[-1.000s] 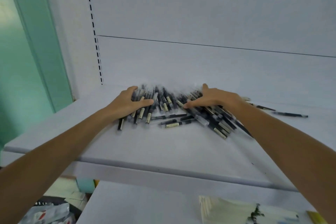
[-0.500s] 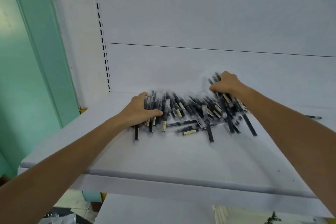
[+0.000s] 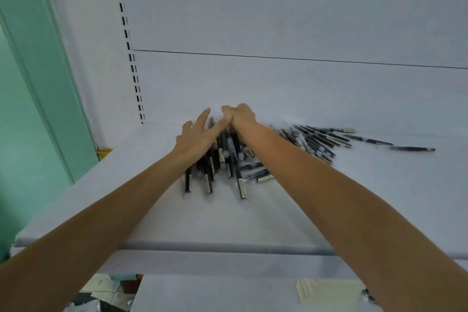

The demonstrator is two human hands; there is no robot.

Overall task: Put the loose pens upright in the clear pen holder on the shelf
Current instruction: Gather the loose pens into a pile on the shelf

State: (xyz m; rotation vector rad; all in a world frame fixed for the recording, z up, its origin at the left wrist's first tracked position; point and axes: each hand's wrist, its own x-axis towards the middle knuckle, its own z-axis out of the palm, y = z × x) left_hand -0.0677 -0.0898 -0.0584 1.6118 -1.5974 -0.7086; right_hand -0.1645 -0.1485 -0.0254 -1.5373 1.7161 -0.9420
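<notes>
The step in hand looks like gathering the pens (image 3: 228,159) into one bundle. It goes best if both hands square the barrels parallel before lifting, so they drop in upright together. The left hand (image 3: 195,134) lies on the pile's left flank, fingers spread and straight. The right hand (image 3: 239,115) is curled over the far ends near the back edge of the shelf (image 3: 329,210), though blur hides whether it truly grips. The pens are dark-barrelled with pale ends, heaped mid-shelf, with strays trailing rightward. No clear holder shows.
</notes>
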